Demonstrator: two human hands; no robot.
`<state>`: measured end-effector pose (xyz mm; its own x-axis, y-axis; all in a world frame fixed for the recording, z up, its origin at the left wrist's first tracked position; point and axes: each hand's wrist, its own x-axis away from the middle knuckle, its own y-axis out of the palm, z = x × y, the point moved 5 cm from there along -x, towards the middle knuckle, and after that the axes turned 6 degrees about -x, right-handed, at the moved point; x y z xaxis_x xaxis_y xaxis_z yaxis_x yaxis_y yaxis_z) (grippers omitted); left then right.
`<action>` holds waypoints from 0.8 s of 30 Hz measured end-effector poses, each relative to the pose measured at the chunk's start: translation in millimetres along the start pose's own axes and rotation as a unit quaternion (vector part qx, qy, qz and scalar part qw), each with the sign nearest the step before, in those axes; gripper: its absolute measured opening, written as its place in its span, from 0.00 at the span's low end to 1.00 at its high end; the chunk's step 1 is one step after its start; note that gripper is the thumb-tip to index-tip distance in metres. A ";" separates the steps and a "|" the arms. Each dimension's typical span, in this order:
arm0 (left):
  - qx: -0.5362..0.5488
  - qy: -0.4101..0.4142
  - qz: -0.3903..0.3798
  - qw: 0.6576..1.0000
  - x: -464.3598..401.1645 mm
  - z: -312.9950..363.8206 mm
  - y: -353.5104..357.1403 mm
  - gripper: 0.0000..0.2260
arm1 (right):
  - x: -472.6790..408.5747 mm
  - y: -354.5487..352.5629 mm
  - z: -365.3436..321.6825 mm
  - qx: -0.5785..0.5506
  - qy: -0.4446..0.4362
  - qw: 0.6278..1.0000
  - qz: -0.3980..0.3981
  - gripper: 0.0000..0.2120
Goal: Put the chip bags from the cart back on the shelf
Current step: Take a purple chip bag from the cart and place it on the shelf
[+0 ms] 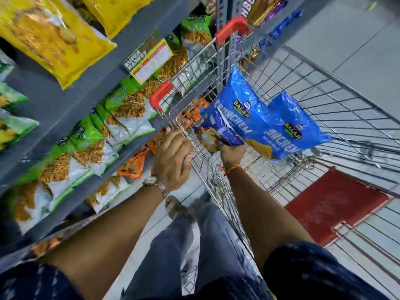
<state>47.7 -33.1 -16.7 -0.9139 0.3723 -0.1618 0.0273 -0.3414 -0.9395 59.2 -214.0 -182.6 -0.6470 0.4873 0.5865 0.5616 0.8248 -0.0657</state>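
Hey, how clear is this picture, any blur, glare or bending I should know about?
Head view: wide-angle bending curves the shelf and the cart toward the edges; motion blur smears the green bags and yellow bags; the two blue chip bags held by the right hand are sharpest, with glare on their plastic; the left hand grips the cart rim, fairly clear.

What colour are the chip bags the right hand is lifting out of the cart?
Bright blue chip bags with white lettering and a yellow-green logo, seen in the head view.
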 end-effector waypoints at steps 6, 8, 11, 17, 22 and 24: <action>-0.001 0.004 -0.068 0.998 -1.9 0.4 -6.3 0.16 | 18.7 0.6 -39.1 -0.011 -0.025 0.999 -0.025 0.22; -0.009 0.003 -0.098 0.995 -0.9 1.4 -13.0 0.16 | 27.5 -0.4 -57.7 -0.015 -0.034 0.998 -0.042 0.22; -0.014 0.003 -0.101 0.995 -6.0 1.4 -31.9 0.15 | 40.8 1.5 -95.2 -0.004 -0.060 0.995 -0.074 0.15; -0.011 -0.050 -0.010 0.999 -13.2 4.8 -115.4 0.17 | 101.1 10.7 -196.0 -0.035 -0.150 0.977 -0.147 0.12; -0.021 -0.067 0.155 0.985 -10.9 2.6 -243.3 0.17 | 187.9 37.0 -316.1 -0.075 -0.261 0.931 -0.243 0.13; -0.044 -0.072 0.212 0.974 1.4 -3.1 -292.3 0.16 | 229.8 53.9 -358.5 -0.081 -0.300 0.906 -0.288 0.12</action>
<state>39.7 69.9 256.7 -0.8603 0.0871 -0.5022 0.4429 -0.3600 -0.8211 125.7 -160.4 238.0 -0.9933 0.0973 -0.0626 0.0779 0.9625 0.2599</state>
